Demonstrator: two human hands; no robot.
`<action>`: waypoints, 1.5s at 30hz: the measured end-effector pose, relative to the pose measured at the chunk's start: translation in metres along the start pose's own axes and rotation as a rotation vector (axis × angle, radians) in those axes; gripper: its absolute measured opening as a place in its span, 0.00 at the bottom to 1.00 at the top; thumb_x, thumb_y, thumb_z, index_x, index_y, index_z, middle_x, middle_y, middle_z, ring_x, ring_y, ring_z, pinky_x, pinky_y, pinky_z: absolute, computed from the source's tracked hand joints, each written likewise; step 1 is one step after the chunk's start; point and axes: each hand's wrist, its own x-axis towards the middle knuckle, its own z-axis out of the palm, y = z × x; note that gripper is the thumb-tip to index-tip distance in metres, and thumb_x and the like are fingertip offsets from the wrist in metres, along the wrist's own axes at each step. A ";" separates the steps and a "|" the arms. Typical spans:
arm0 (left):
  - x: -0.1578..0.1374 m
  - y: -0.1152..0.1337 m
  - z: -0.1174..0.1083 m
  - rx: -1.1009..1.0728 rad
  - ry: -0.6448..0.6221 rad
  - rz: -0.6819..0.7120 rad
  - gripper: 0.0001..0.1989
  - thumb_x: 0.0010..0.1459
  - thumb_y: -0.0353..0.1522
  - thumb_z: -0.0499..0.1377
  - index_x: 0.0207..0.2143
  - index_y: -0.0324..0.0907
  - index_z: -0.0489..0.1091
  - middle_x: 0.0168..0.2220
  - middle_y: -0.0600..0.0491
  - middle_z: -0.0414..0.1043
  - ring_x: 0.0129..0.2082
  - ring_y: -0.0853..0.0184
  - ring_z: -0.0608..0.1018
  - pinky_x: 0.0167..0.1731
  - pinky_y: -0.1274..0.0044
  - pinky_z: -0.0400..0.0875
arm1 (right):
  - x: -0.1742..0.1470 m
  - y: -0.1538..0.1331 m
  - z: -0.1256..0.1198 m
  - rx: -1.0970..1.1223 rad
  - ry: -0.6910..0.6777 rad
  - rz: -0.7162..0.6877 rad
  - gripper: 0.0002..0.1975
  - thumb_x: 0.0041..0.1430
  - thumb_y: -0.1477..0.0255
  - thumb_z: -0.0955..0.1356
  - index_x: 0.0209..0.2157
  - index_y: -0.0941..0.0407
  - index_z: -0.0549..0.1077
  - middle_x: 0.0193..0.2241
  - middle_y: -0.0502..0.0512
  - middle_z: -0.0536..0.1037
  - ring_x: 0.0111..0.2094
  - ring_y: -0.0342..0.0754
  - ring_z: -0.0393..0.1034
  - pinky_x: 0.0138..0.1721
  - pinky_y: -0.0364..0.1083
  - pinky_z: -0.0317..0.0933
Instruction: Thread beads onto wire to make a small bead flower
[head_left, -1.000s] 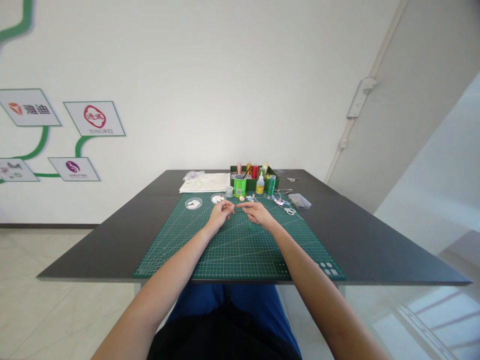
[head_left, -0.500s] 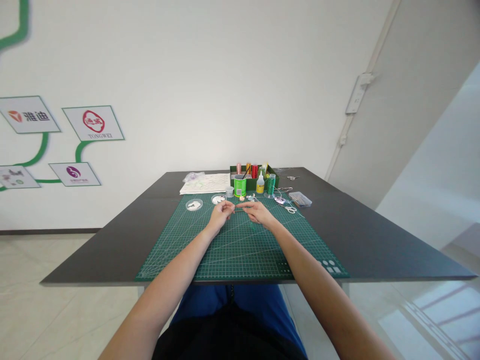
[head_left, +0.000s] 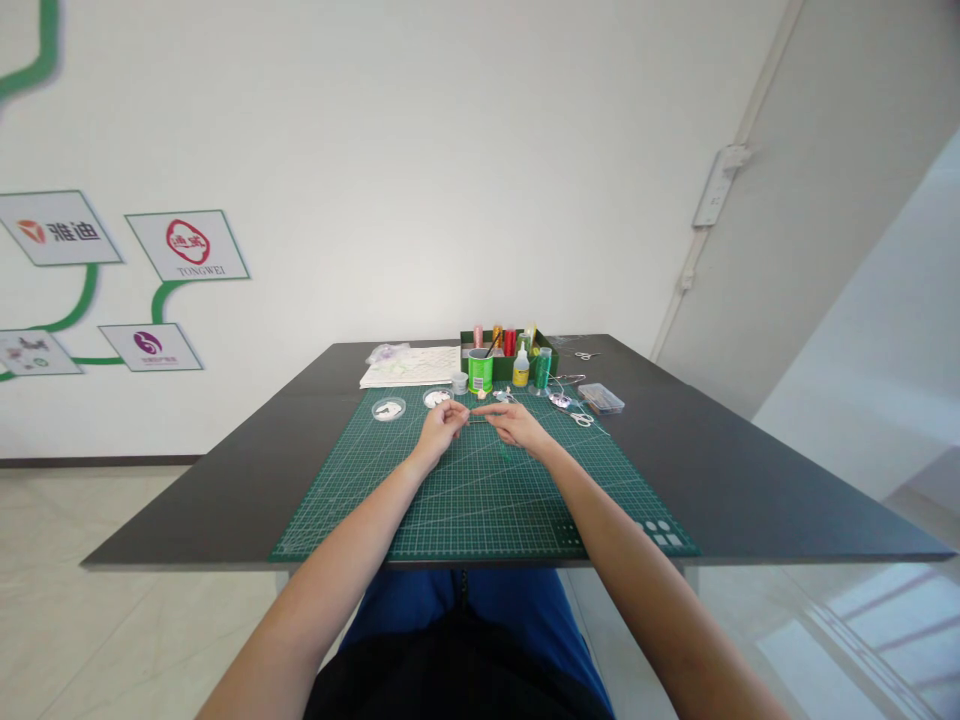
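1. Nearest, the green mat (head_left: 480, 520) spreads over the table in front of the can (head_left: 480, 378), the two forearms reaching in over it.
2. The left hand (head_left: 439, 432) is in front of the can and slightly to its left. Thumb and fingertips are drawn together in a pinch; whether they close on something small, I cannot tell. The hand is above the mat, fingertips pointing inward.
3. The right hand (head_left: 519, 430) is in front of the can and to its right. Its index finger stretches almost level toward the left fingertips, the other fingers curled beneath; what they grip cannot be made out.
4. A thin rod (head_left: 478, 421) shows between the hands, just in front of the can; which hand bears it is unclear.
5. White-handled scissors (head_left: 581, 419) lie to the right of the can.
6. Two shallow dishes (head_left: 388, 410) with white contents sit left of the can.
7. A glue bottle (head_left: 520, 372) stands right of the can.
8. Farthest, a dark green box (head_left: 502, 367) of thread spools (head_left: 510, 343) stands behind the can.
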 end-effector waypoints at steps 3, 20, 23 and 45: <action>0.000 0.001 0.000 0.002 -0.002 0.008 0.19 0.48 0.43 0.70 0.32 0.39 0.69 0.23 0.57 0.69 0.18 0.75 0.64 0.19 0.81 0.57 | 0.000 0.001 0.000 0.006 -0.004 -0.011 0.24 0.57 0.66 0.67 0.51 0.66 0.77 0.09 0.38 0.54 0.11 0.37 0.42 0.14 0.40 0.38; -0.002 0.001 -0.003 0.059 -0.004 0.033 0.22 0.54 0.49 0.64 0.27 0.38 0.73 0.20 0.57 0.61 0.19 0.75 0.60 0.20 0.80 0.51 | -0.002 -0.001 -0.001 -0.010 -0.004 -0.041 0.25 0.58 0.65 0.67 0.52 0.67 0.77 0.09 0.38 0.54 0.12 0.37 0.41 0.16 0.41 0.37; -0.001 -0.001 -0.003 0.045 0.004 0.040 0.22 0.52 0.49 0.66 0.28 0.37 0.73 0.22 0.57 0.64 0.19 0.75 0.61 0.20 0.80 0.51 | -0.001 -0.001 -0.001 -0.013 -0.002 -0.044 0.25 0.58 0.65 0.67 0.52 0.67 0.77 0.09 0.38 0.54 0.12 0.37 0.41 0.16 0.41 0.38; 0.000 0.001 -0.006 0.036 0.025 0.019 0.23 0.46 0.49 0.69 0.30 0.37 0.74 0.20 0.58 0.62 0.18 0.76 0.59 0.20 0.81 0.51 | 0.003 -0.002 0.004 -0.021 -0.002 -0.036 0.24 0.59 0.69 0.65 0.52 0.67 0.78 0.08 0.39 0.54 0.11 0.37 0.44 0.14 0.38 0.39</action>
